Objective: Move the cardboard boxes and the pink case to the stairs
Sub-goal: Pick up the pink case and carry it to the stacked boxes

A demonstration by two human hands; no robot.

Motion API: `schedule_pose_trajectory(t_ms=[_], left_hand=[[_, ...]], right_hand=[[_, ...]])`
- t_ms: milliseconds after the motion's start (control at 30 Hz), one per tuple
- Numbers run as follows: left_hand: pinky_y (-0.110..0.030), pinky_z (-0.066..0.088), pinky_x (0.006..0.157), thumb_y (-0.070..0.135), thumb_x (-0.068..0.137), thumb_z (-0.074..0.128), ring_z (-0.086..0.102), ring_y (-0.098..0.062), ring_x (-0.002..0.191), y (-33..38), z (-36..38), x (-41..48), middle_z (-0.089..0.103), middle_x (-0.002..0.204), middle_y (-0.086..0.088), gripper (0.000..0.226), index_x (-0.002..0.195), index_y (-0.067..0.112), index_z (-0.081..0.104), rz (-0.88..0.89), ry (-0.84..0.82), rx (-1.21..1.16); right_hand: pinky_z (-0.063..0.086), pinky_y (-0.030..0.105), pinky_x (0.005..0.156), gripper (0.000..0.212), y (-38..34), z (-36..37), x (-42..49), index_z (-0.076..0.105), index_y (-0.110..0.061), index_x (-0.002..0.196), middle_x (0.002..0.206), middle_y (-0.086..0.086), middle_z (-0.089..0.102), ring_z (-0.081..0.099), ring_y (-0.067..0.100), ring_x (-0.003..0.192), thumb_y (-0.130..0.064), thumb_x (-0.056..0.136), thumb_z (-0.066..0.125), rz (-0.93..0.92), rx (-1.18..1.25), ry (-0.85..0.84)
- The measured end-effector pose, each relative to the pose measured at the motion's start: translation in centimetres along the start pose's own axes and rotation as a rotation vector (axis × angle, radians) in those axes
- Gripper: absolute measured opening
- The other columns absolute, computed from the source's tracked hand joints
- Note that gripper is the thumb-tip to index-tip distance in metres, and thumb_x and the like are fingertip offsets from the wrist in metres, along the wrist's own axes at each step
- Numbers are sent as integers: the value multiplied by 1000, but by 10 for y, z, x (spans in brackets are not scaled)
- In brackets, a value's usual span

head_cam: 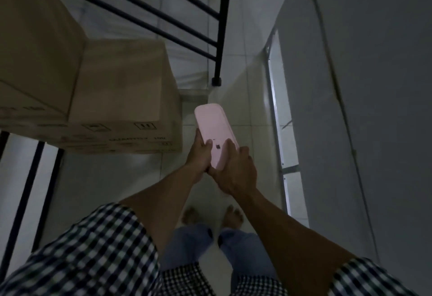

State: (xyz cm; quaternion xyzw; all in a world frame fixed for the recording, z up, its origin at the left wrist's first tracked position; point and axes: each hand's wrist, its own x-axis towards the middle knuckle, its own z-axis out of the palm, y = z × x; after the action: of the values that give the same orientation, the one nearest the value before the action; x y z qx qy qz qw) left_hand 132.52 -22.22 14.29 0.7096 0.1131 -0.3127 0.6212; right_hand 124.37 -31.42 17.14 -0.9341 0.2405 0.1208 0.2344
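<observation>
Pink case (214, 132) is up in the air in front of the person, held w/ both hands. Left hand (198, 155) grips the near left edge. Right hand (236, 171) wraps the near end, fingers curled over the top by a small dark mark. So both hands are closed on the case & none is free.

The case is long & thin. Its long way runs straight out from the person. The near end is in the hands, the far end points ahead at the foot of the black railing (219, 38) & the pale step of the stairs (192, 78) just past it. Under the case is white tile floor (240, 85). Bare feet (231, 216) show lower down.

Cardboard boxes (121, 80) sit stacked on the left, just beside the case but not touching it. Can't tell what they stand on, too dark.

I think the step now is the carry. The boxes look to be by the stairs already, so the case may be the last thing. The stairs are ahead & a bit left, so the far end goes first. Both hands hold the same end, so neither is nearer. The far end has no hold & could tip down.
</observation>
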Motion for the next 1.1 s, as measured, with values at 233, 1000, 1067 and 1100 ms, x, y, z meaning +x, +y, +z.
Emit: schedule_pose_trajectory(t_ms=[233,1000,1067,1100], left_hand=[[-50,50,99,10,101,39,57,-24,118,-37,-6,97,58,136,2,52,145,37,40,-83,12,-21],[-52,42,107,8,101,39,42,-33,136,-348,-48,449,48,148,-7,51,148,27,40,-73,228,140],[-56,42,106,7,100,39,43,-32,136,-359,-50,462,49,147,-6,54,149,30,40,-75,241,141],[-57,42,107,6,99,39,43,-32,136,-361,-51,468,49,147,-6,55,149,30,40,-74,240,142]], right_hand=[[51,34,74,101,13,66,88,23,-28,146,125,8,38,51,25,106,-78,70,67,18,2,-58],[51,43,92,114,99,469,360,2,-29,157,143,15,25,42,34,125,-70,76,70,-35,54,-214],[51,43,94,113,101,482,367,-2,-28,157,143,15,23,40,34,125,-67,78,70,-51,47,-207],[50,43,94,112,101,487,370,-4,-28,157,144,15,22,40,34,125,-65,80,69,-60,50,-205]])
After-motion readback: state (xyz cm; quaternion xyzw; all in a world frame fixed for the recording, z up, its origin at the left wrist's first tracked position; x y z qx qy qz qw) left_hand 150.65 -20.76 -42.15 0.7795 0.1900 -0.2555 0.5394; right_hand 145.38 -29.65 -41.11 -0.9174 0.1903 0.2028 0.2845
